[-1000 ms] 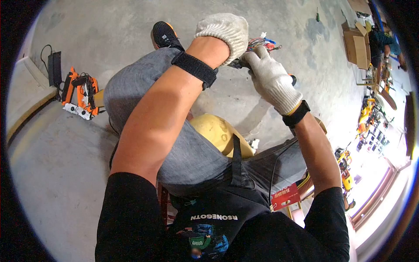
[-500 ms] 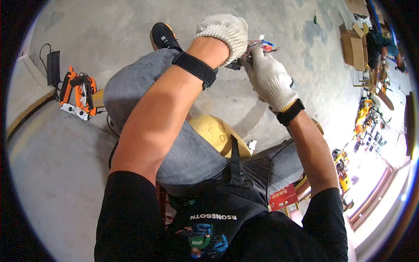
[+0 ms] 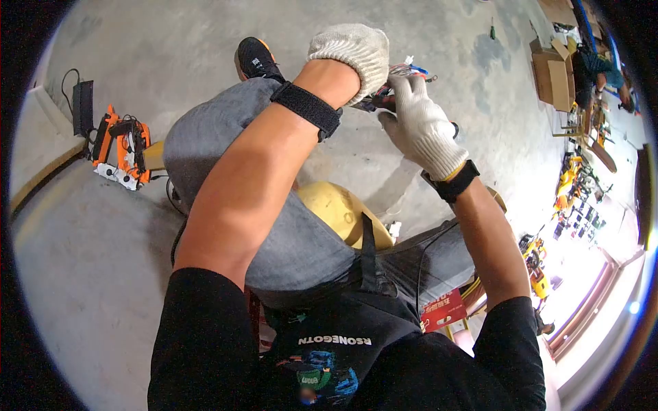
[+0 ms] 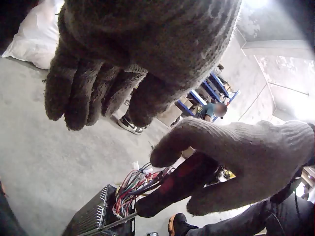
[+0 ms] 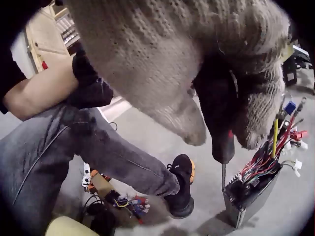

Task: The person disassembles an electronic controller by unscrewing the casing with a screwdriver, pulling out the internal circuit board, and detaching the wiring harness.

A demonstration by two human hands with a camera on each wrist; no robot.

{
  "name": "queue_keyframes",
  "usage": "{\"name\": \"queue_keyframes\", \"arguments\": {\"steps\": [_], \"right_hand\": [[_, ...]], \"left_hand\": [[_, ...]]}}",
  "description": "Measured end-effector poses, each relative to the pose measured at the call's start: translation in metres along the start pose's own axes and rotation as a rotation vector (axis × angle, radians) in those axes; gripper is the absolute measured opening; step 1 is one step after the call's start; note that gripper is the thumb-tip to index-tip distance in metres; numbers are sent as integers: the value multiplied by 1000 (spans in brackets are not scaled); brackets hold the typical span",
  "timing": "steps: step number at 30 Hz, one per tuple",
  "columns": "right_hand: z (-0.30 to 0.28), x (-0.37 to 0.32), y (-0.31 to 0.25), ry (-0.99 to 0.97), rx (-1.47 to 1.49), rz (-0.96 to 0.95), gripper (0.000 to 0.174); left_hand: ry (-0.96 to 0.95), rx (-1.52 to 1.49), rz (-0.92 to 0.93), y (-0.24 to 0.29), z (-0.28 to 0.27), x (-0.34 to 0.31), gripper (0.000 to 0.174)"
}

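Observation:
In the right wrist view, my gloved right hand (image 5: 147, 69) (image 3: 425, 130) grips the black and red handle of a screwdriver (image 5: 219, 118). Its thin shaft reaches the near corner of a finned black metal case (image 5: 256, 199) (image 4: 93, 214). Red, white and other coloured wires (image 4: 129, 189) spill from the case's open end. My gloved left hand (image 4: 142, 44) (image 3: 349, 55) is above the case, its fingers hanging loosely with nothing seen in them. In the head view that glove hides part of the work.
A yellow rounded seat (image 3: 332, 209) is between the legs. Orange and white hardware (image 3: 123, 151) lies on the floor at left. A cardboard box (image 3: 552, 75) and another person (image 3: 603, 72) are at upper right. A white sack (image 4: 37, 37) lies on the floor.
My right hand has shifted slightly left, and its thumb has spread away from the fingers, showing more of the dark handle. My left hand has barely moved.

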State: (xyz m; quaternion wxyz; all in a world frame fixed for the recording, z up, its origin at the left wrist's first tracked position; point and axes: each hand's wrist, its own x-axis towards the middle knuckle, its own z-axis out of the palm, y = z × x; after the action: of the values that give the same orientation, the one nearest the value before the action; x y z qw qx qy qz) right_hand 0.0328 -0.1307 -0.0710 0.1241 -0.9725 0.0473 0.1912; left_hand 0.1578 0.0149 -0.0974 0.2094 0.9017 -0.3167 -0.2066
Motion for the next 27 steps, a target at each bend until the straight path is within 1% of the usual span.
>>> {"name": "queue_keyframes", "arguments": {"steps": [2,3,5,6,8,9,11,12,14,15,17,18,20,21,23,24,26,27], "right_hand": [[4,1,9,78,-151,-354,38],[7,0,12,76,-151,-354,38],[7,1,6,-38,-112,-230,39],[6,3,1,-37,-111,-235,39],[-1,3,-9,-130,-62,104,37],[-3,1,-9,-124,-64,108,37],[-6,-3,-7,-60,3,-50,32],[-2,-2,0,-62,3,-51,32],[7,2,12,85,-161,-422,34],[12,1,15,82,-161,-424,34],[11,-1,0,-67,-70,16,34],[6,1,-6,-63,-71,18,34],[-6,6,-13,-234,-80,238,33],[-7,3,-12,-231,-80,238,33],[-6,-10,-6,-59,-33,-68,30],[0,-9,1,-64,-32,-70,30],[10,-5,10,91,-189,-391,27],[14,-6,13,90,-189,-391,27]], "left_hand": [[-2,-13,2,1,-3,-3,27],[-3,-14,1,1,-3,-2,27],[6,-17,0,0,-2,-1,28],[8,-15,-4,-1,-2,-2,28],[27,-18,-4,0,-1,-3,28],[30,-18,2,1,-2,-2,28],[-19,-11,2,0,-2,0,29],[-20,-12,0,0,-1,0,29],[-10,4,3,-1,-2,-2,30],[-11,3,1,-1,-3,-3,30],[-13,-17,18,0,-7,-4,30],[-11,-16,22,0,-6,-4,30],[-4,19,-5,2,-4,-2,29],[-2,20,-4,1,-3,0,29],[-25,-6,-5,1,-6,-3,29],[-28,-8,-8,1,-5,-3,29],[0,-6,34,0,-4,-2,29],[0,-7,33,0,-4,-2,29]]}}
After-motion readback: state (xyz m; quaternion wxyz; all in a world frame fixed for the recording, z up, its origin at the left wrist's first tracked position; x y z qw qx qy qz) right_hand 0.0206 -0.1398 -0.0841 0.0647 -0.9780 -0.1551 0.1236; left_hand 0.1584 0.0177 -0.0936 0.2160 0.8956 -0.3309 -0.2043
